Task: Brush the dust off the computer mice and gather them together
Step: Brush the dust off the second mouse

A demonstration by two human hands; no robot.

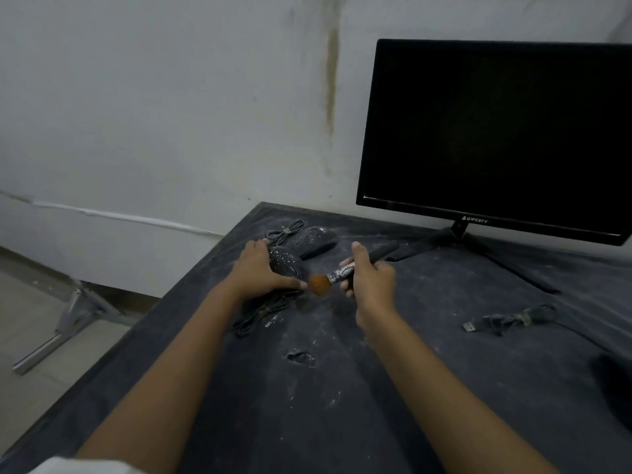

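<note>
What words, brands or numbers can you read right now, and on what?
"QWERTY": white brand mark, lower bezel of the black flat monitor.
Black-handled orange-bristle brush: pale marks on the handle, too blurred to read.
Dusty black computer mouse in the left hand: nothing legible.

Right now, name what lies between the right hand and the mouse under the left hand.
The orange bristles of the brush the right hand grips, beside the mouse the left hand holds; head view.
</note>
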